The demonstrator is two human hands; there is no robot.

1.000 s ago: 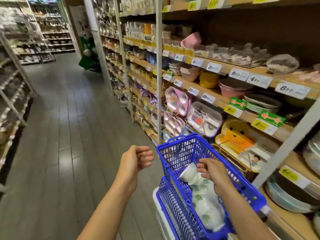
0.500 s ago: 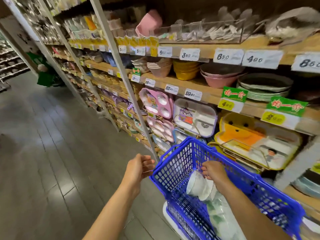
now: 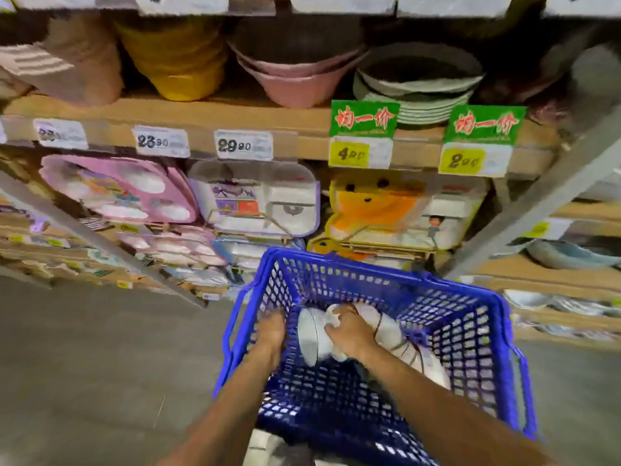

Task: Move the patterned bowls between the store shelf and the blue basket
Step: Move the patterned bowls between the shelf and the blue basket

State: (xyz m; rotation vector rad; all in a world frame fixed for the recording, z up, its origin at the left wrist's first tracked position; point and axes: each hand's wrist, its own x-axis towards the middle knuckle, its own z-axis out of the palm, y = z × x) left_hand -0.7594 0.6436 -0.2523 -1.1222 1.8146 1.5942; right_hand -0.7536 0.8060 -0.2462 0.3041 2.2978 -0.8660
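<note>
The blue basket [image 3: 477,331] stands in front of the store shelf [image 3: 235,109]. Inside it lie white bowls [image 3: 393,331] on their sides in a row. My right hand [image 3: 349,331] grips the foot of the frontmost bowl [image 3: 311,334], which stands on edge. My left hand [image 3: 270,331] reaches into the basket and touches that bowl's left side; its fingers are blurred and partly hidden behind the rim. Any pattern on the bowls is too blurred to make out.
The shelf above holds stacked yellow bowls [image 3: 174,58], pink bowls [image 3: 295,75] and green-rimmed plates [image 3: 420,92]. Divided children's trays [image 3: 255,200] stand just behind the basket. A grey slanted shelf post [image 3: 537,203] runs at the right. Grey floor [image 3: 84,364] lies to the left.
The view has swung toward the shelf and closer to the basket. My left hand has moved from outside the basket to the bowl inside it. My right hand keeps its hold on the bowl.
</note>
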